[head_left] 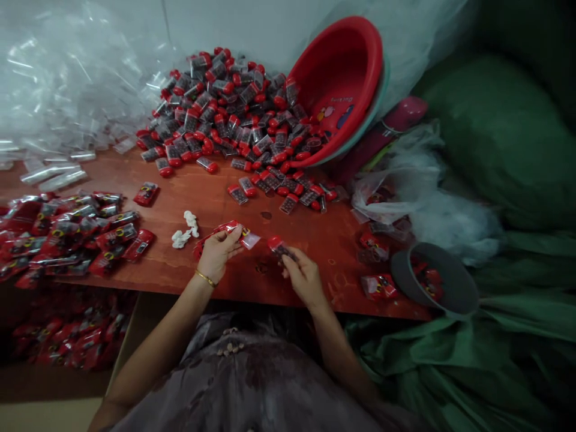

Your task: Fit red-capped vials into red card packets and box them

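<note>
My left hand (216, 255) is closed on a red printed plastic sleeve (250, 238), whose clear end points right; more red sleeves show beneath that hand. In my right hand (303, 275) is a small clear container with a red cap (275, 243), dark inside, its cap end toward the sleeve. A gap separates the two. Behind the hands rises a big pile of the same red-capped containers (216, 120). To the left lies a heap of containers wrapped in red sleeves (72, 231). White crumpled bits (182, 237) rest beside my left hand.
A red basin (364, 66) leans on its side at the pile's right. Clear plastic pieces (67, 90) heap up at the back left. A grey bowl (463, 294) holds red pieces at the table's right edge. Below the left edge, a box contains red-wrapped items (72, 336).
</note>
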The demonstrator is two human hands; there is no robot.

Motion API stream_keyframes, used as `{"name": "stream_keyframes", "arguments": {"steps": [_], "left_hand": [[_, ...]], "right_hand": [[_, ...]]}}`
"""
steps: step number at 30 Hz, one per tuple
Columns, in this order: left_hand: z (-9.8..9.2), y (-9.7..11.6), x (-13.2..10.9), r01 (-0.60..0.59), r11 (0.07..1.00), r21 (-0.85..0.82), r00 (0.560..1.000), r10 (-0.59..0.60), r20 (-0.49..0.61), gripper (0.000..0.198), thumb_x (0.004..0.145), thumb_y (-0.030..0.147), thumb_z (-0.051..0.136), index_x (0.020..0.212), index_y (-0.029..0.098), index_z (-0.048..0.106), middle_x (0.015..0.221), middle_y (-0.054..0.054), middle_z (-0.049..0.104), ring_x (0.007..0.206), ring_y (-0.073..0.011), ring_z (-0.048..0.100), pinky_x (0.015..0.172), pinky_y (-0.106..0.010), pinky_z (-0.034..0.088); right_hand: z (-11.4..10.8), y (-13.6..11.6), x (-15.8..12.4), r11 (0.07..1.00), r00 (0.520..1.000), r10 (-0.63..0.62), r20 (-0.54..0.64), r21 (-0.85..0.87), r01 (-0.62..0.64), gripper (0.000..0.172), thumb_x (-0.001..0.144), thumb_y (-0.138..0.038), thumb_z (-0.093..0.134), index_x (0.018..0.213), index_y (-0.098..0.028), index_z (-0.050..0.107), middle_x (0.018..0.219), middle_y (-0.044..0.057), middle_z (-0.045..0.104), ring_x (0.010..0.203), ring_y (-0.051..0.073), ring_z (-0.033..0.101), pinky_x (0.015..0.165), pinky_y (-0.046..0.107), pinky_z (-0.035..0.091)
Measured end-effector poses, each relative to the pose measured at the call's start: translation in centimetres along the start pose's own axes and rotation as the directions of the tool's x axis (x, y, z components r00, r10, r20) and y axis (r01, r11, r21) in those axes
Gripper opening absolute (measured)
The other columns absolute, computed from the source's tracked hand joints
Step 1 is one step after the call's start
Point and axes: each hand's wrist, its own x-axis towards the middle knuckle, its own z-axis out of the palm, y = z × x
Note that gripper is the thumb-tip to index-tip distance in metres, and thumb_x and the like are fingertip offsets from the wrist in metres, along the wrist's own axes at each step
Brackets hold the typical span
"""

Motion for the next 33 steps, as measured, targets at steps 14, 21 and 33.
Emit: {"name": "stream_keyframes", "arguments": {"steps": [14, 21, 33], "left_hand": [[-0.4, 0.4, -1.5, -0.163, 0.978, 0.127, 0.963, 0.130, 0.236, 0.033, 0.053, 0.040, 0.081, 0.070, 0.014, 0.069, 0.068, 0.000, 0.067, 0.061, -0.0096, 0.058, 0.061, -0.022, 0.049], [0.1, -0.7, -2.4, -0.132, 0.989, 0.064, 0.972, 0.116, 0.206, 0.036, 0.046, 0.029, 0.086, 0.073, 0.014, 0.066, 0.068, 0.001, 0.067, 0.058, -0.0086, 0.058, 0.060, -0.021, 0.048], [0.7, -1.7, -2.7, -0.048, 0.990, -0.136, 0.995, 0.058, 0.076, 0.033, 0.047, 0.024, 0.084, 0.070, 0.013, 0.064, 0.067, 0.001, 0.067, 0.060, -0.0083, 0.059, 0.062, -0.020, 0.046]], "right_hand": [[0.7, -2.4, -0.1, 0.770, 0.920, 0.166, 0.355, 0.537, -0.345, 0.027, 0.066, -0.036, 0.058, 0.081, -0.013, 0.062, 0.045, -0.006, 0.053, 0.030, 0.004, 0.044, 0.029, 0.014, 0.026], [1.4, -2.4, -0.4, 0.835, 0.951, 0.087, 0.297, 0.499, -0.232, 0.023, 0.073, -0.037, 0.055, 0.079, -0.016, 0.061, 0.050, -0.006, 0.053, 0.033, 0.003, 0.043, 0.033, 0.015, 0.033], [3.3, -3.3, -0.7, 0.921, 0.971, -0.045, 0.236, 0.386, -0.051, 0.028, 0.086, -0.045, 0.046, 0.087, -0.019, 0.052, 0.057, -0.006, 0.051, 0.036, 0.004, 0.040, 0.036, 0.016, 0.034]]}}
